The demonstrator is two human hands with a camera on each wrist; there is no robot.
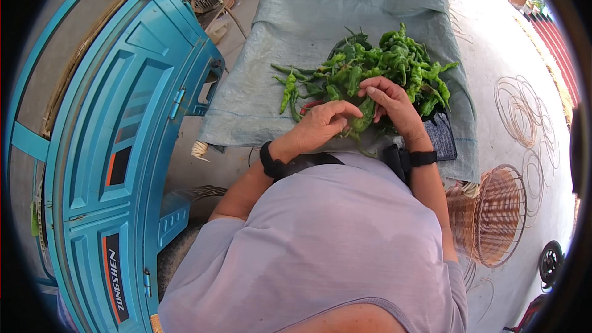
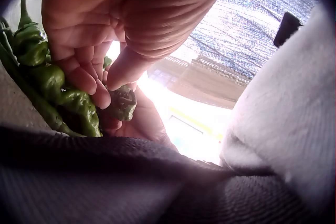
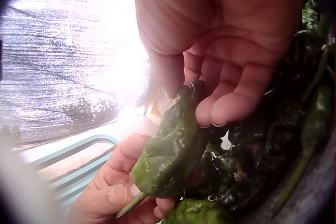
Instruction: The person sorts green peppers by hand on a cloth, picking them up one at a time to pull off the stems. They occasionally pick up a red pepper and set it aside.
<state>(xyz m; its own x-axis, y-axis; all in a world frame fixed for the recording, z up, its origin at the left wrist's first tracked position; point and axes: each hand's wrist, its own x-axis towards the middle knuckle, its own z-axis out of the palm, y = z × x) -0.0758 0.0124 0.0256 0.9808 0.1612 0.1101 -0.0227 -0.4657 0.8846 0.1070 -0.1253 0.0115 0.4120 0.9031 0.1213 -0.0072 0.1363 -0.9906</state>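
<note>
A wrinkled green pepper is held between both hands in front of the body. My left hand grips it near the stem end, its thumb against the pepper in the right wrist view. At the other end, the thumb and fingers of my right hand pinch the narrow tip. Only a small part of the pepper shows beside the left thumb in the left wrist view. Just beyond the hands lies a heap of green peppers, with a red pepper near its left edge.
The heap lies on a grey-green woven sheet draped over a raised surface. A blue metal vehicle panel stands close on the left. To the right are a wicker basket and coils of wire on the ground.
</note>
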